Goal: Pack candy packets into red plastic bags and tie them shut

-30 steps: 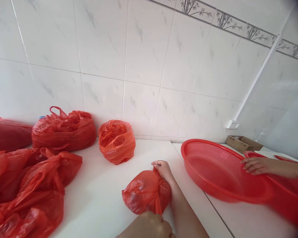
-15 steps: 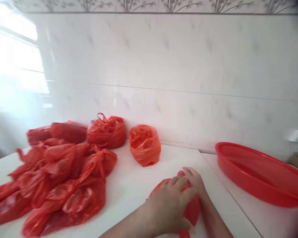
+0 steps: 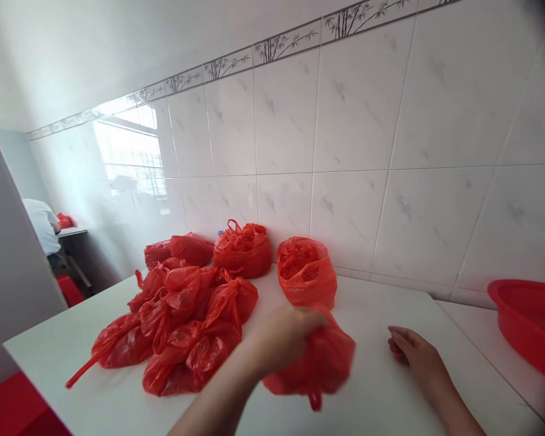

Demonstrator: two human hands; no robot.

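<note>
A red plastic bag (image 3: pixel 329 357) is held over the white table, with my left hand (image 3: pixel 284 339) closed on its top side. The bag is bunched and a little blurred by motion, and a short handle loop hangs from its lower edge. My right hand (image 3: pixel 418 354) is apart from it on the right, low over the tabletop, with its fingers curled in and nothing seen in them. Behind the held bag stands an upright red bag (image 3: pixel 306 275) with its mouth open and crumpled red plastic inside.
To the left lies a heap of red plastic bags (image 3: pixel 186 315). A full red bag (image 3: pixel 243 248) and a folded red bundle (image 3: pixel 181 249) sit by the tiled wall. A red basin (image 3: pixel 527 330) stands at the right. A person in white (image 3: pixel 43 225) is far left.
My left hand has lifted the red bag away from my right hand and moved it left. The right hand has let go of it. The view has turned left.
</note>
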